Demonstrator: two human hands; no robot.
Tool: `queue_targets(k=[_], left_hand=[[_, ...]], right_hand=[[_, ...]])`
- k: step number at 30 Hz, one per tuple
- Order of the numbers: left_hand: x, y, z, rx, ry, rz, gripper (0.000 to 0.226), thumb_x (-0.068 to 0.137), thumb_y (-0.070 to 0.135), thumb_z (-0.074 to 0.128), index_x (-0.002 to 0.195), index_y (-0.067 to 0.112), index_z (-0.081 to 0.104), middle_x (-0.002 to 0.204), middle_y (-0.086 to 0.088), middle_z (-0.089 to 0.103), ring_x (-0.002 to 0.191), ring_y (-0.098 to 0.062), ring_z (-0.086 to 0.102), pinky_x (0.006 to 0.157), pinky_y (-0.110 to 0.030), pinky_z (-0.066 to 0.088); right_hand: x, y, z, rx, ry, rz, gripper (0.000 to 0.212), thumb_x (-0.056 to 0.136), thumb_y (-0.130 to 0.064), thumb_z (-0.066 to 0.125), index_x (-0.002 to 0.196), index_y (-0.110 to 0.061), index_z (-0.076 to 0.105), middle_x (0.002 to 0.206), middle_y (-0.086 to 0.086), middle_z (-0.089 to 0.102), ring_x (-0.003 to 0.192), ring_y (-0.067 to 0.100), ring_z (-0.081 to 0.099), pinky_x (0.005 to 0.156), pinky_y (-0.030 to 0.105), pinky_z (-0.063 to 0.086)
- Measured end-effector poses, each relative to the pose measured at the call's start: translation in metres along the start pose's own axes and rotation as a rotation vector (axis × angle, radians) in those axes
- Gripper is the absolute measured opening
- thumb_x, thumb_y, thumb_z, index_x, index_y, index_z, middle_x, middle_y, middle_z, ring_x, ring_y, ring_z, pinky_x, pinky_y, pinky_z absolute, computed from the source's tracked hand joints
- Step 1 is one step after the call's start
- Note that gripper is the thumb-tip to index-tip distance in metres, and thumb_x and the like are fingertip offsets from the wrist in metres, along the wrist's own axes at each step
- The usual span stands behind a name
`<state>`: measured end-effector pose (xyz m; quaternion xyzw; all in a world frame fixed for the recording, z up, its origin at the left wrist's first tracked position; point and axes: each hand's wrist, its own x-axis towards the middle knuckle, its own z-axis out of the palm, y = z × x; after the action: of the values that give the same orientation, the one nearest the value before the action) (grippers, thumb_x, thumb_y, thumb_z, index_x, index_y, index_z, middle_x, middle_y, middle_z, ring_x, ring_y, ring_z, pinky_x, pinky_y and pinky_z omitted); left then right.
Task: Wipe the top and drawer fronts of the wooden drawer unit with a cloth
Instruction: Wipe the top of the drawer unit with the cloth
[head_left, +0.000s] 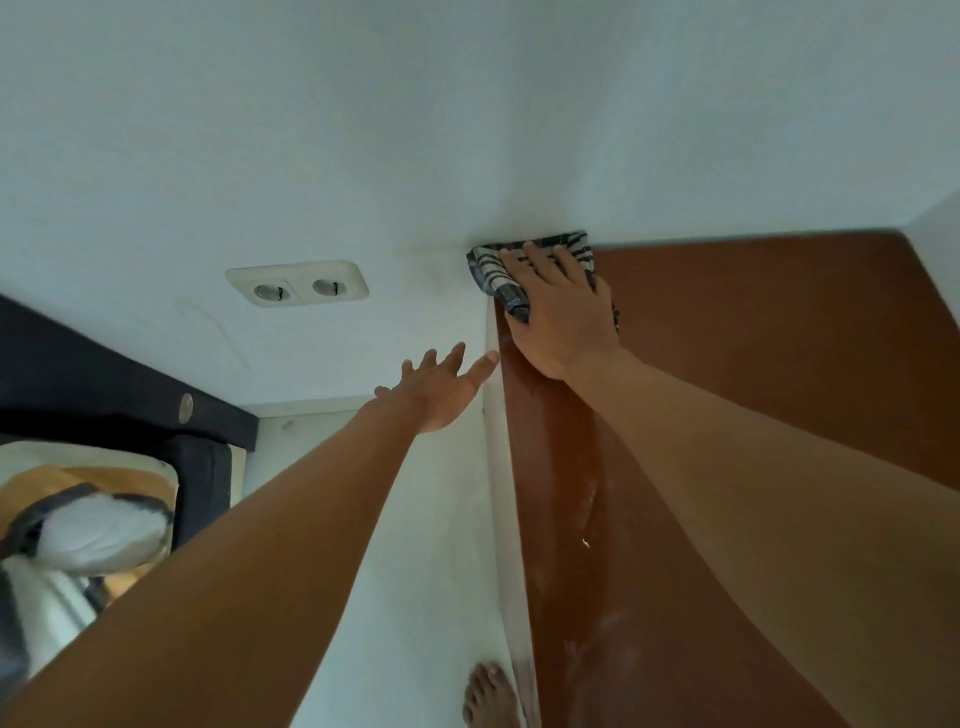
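Right of one double wall socket (297, 283), the left hand (441, 389) hovers, fingers spread, holding nothing. One striped cloth (519, 262) sits at the back-left corner atop the one wooden drawer unit (779, 338), pressed flat by the straight-fingered right hand (563, 317). Top-wiping seems under way; a rightward sweep likely follows.

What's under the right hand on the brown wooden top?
A black-and-white striped cloth, pressed flat by the right hand at the far left corner of the brown wooden top. Wood beneath it is covered.
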<state>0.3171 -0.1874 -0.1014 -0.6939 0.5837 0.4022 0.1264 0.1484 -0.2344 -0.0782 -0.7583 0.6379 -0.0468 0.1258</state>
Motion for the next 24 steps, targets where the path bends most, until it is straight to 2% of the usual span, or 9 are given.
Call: queue_targets(k=[7, 14, 16, 19, 24], left_hand=[[0.000, 0.000, -0.001, -0.053, 0.001, 0.038, 0.089, 0.084, 0.090, 0.005, 0.162, 0.048, 0.002, 0.174, 0.001, -0.003, 0.159, -0.033, -0.010, 0.121, -0.070, -0.002], [0.001, 0.006, -0.005, -0.025, 0.007, -0.018, 0.086, 0.086, 0.088, 0.005, 0.162, 0.047, -0.001, 0.174, -0.002, -0.007, 0.158, -0.037, -0.013, 0.120, -0.071, -0.003], [0.004, 0.004, -0.003, -0.039, 0.003, -0.019, 0.097, 0.077, 0.095, 0.001, 0.162, 0.048, -0.001, 0.174, 0.000, -0.007, 0.158, -0.036, -0.014, 0.121, -0.069, -0.004], [0.024, -0.006, 0.004, 0.015, -0.004, 0.021, 0.129, 0.040, 0.109, -0.014, 0.157, 0.056, -0.003, 0.174, 0.007, -0.005, 0.159, -0.034, -0.013, 0.120, -0.070, -0.003], [0.052, -0.020, 0.020, 0.111, 0.010, 0.051, 0.123, 0.043, 0.104, -0.018, 0.155, 0.056, -0.008, 0.174, 0.006, -0.005, 0.158, -0.042, -0.008, 0.117, -0.074, 0.002]], right_hand=[[0.002, 0.001, -0.001, -0.007, -0.041, -0.007, 0.064, 0.102, -0.045, 0.040, 0.160, -0.041, 0.013, 0.170, -0.009, 0.010, 0.157, 0.021, 0.004, 0.122, 0.056, 0.015], [-0.024, 0.006, 0.000, -0.014, -0.044, -0.021, 0.065, 0.102, -0.046, 0.039, 0.160, -0.040, 0.011, 0.170, -0.009, 0.009, 0.157, 0.021, 0.003, 0.123, 0.055, 0.015], [-0.041, 0.007, 0.001, -0.013, -0.039, -0.028, 0.063, 0.103, -0.048, 0.038, 0.160, -0.040, 0.012, 0.170, -0.008, 0.009, 0.157, 0.022, 0.004, 0.123, 0.054, 0.014], [-0.066, 0.008, 0.004, -0.025, -0.034, -0.036, 0.062, 0.103, -0.049, 0.036, 0.160, -0.040, 0.013, 0.170, -0.008, 0.011, 0.157, 0.022, 0.005, 0.123, 0.054, 0.014], [-0.106, 0.007, 0.011, -0.047, -0.027, -0.058, 0.063, 0.102, -0.051, 0.037, 0.160, -0.040, 0.014, 0.170, -0.007, 0.014, 0.157, 0.023, 0.008, 0.122, 0.056, 0.016]])
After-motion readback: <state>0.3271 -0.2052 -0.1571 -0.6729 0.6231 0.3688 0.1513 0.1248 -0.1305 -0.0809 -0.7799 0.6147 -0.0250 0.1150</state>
